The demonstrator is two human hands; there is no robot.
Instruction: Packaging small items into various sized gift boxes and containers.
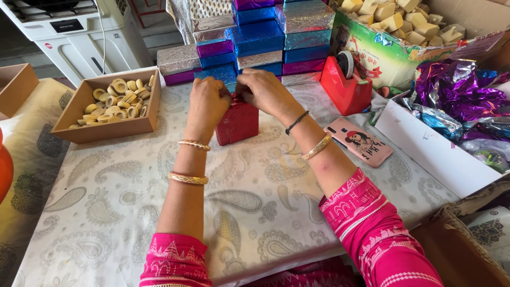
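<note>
A small box wrapped in shiny red foil (237, 125) stands upright on the paisley tablecloth (255, 196). My left hand (206, 102) grips its top left edge, fingers closed on the foil. From the other side, my right hand (264, 90) pinches the foil at the top right. Both wrists wear gold bangles, and the right one also has a thin black band. Pink patterned sleeves cover my upper arms.
Stacked foil-wrapped boxes in blue, purple and silver (260, 40) stand behind. A red tape dispenser (345, 85) and a pink phone (359, 141) lie right. A wooden tray of cream rings (114, 102) sits left. A carton of tan blocks (404, 21) and loose foil (457, 90) are far right.
</note>
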